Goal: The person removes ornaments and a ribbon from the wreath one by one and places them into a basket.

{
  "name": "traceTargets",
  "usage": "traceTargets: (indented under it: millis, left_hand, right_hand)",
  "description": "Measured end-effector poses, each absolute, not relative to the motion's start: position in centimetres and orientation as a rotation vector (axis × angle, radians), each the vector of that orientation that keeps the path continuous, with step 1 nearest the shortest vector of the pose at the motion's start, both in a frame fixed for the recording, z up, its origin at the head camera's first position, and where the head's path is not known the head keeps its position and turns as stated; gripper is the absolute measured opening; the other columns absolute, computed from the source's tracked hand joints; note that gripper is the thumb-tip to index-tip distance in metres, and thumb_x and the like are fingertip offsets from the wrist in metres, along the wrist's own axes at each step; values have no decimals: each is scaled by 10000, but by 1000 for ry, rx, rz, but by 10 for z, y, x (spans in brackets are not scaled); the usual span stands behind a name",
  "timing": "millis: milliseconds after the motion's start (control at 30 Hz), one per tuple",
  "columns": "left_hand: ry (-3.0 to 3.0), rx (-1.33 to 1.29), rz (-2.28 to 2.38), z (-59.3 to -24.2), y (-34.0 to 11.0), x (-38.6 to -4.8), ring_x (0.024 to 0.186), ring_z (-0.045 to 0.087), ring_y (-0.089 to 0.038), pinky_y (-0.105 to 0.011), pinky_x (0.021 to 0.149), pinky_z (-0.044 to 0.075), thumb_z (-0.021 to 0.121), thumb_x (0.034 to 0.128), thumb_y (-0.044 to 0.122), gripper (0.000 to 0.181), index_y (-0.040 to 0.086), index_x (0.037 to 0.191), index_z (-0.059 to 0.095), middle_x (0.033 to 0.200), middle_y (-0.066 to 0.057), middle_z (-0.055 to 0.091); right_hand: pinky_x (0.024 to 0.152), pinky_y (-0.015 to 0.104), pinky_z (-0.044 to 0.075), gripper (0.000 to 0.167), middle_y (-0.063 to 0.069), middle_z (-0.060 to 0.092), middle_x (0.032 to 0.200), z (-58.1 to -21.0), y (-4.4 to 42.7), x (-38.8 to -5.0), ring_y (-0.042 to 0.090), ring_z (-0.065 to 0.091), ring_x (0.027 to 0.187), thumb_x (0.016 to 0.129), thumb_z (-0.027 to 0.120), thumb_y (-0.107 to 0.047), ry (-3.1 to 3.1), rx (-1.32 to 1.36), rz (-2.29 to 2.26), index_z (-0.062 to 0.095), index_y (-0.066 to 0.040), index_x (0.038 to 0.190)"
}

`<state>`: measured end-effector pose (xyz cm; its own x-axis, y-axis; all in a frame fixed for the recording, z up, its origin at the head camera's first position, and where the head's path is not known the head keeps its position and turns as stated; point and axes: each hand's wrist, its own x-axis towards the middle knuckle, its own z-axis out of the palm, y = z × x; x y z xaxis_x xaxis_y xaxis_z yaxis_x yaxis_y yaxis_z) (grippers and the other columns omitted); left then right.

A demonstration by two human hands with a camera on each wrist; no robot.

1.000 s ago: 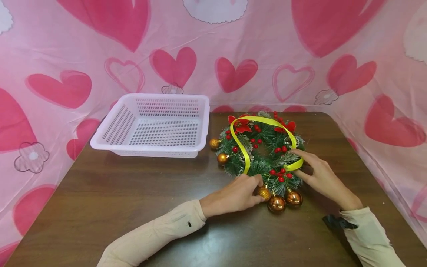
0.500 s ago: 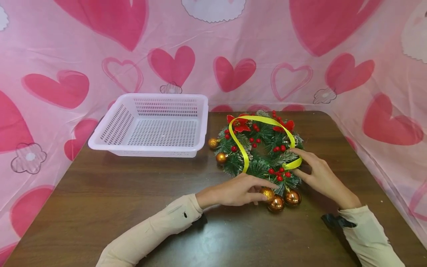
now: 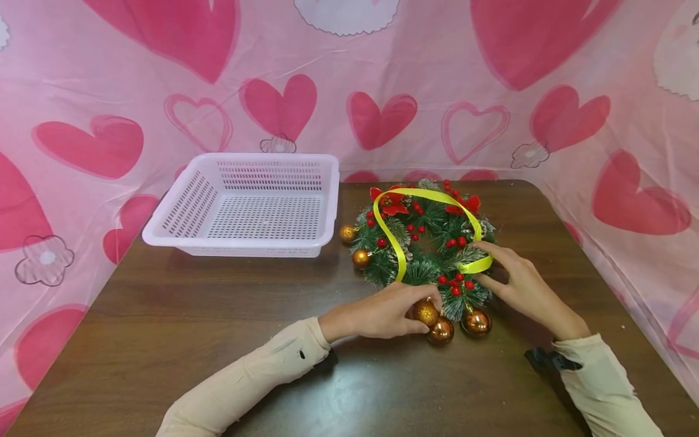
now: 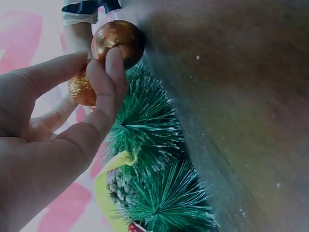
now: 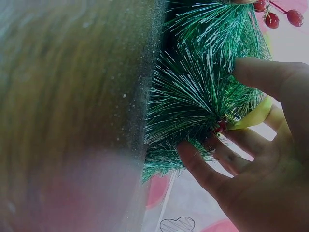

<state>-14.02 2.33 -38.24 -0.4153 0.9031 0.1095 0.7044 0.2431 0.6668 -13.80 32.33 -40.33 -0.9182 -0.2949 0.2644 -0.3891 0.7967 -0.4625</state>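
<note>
A green Christmas wreath (image 3: 420,272) with red berries, red flowers and a yellow ribbon (image 3: 431,195) lies flat on the table. My left hand (image 3: 377,311) pinches a glittery gold bauble (image 3: 425,313) at its front edge, thumb below and a bent finger above. In the left wrist view a shiny copper bauble (image 4: 120,36) touches the fingertips beside the glittery bauble (image 4: 82,89). Another copper bauble (image 3: 477,323) rests to the right. My right hand (image 3: 526,294) rests on the wreath's right side, fingers spread against the needles (image 5: 193,87) near the ribbon.
A white perforated plastic basket (image 3: 240,243) stands at the back left of the brown wooden table (image 3: 218,291). Two more gold baubles, one of them smooth (image 3: 361,258), hang at the wreath's left side. Behind the table hangs a pink heart-patterned cloth (image 3: 327,60).
My left fingers loosened and straightened over the glittery bauble, then bent round it again. That bauble and the copper one beside it shifted left. The right hand stayed against the wreath.
</note>
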Motion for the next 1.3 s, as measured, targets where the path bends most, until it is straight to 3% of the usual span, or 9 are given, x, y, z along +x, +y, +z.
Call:
traceTargets:
  millis: [133, 367, 600, 800, 1067, 1300]
  left_hand:
    - [2227, 1490, 988, -378, 20, -142, 763, 583, 32, -124, 730, 485, 741, 902, 117, 296, 114, 1155, 589, 1136, 15, 651]
    - [2248, 1465, 986, -367, 9, -147, 620, 544, -16, -143, 652, 446, 726, 922, 183, 316, 113, 1207, 609, 1075, 20, 678]
    - [2277, 1474, 983, -363, 8, -151, 794, 576, -19, -175, 756, 499, 748, 903, 163, 279, 95, 1154, 646, 1106, 7, 651]
    - [2236, 1426, 979, -363, 9, -151, 815, 608, -11, -164, 760, 515, 747, 902, 150, 269, 81, 1137, 635, 1087, -12, 682]
    - [2181, 1494, 1017, -363, 10, -153, 839, 611, -19, -150, 761, 501, 705, 932, 122, 313, 65, 1229, 627, 1048, -17, 704]
    - [2168, 1439, 1035, -360, 10, -153, 857, 636, -23, -121, 783, 502, 713, 921, 101, 296, 63, 1202, 627, 1221, -63, 659]
  right_hand:
    - [930, 687, 406, 651, 219, 511, 1421, -403, 323, -138, 471, 476, 1270, 869, 772, -141, -2812, 538, 783, 488, -134, 1455]
    - [932, 698, 397, 647, 216, 507, 1425, -401, 322, -138, 475, 466, 1277, 877, 769, -167, -2820, 540, 788, 485, -142, 1458]
    - [933, 694, 397, 646, 207, 517, 1419, -401, 322, -139, 470, 471, 1274, 870, 774, -158, -2809, 552, 785, 493, -144, 1451]
    - [930, 684, 407, 649, 211, 516, 1417, -401, 323, -139, 468, 476, 1269, 866, 773, -133, -2807, 557, 792, 492, -132, 1451]
    - [921, 692, 404, 645, 215, 502, 1429, -402, 324, -138, 476, 472, 1269, 877, 764, -140, -2810, 554, 791, 484, -145, 1459]
    - [920, 691, 400, 635, 199, 503, 1433, -402, 325, -137, 462, 472, 1270, 886, 757, -156, -2815, 547, 795, 485, -158, 1460]
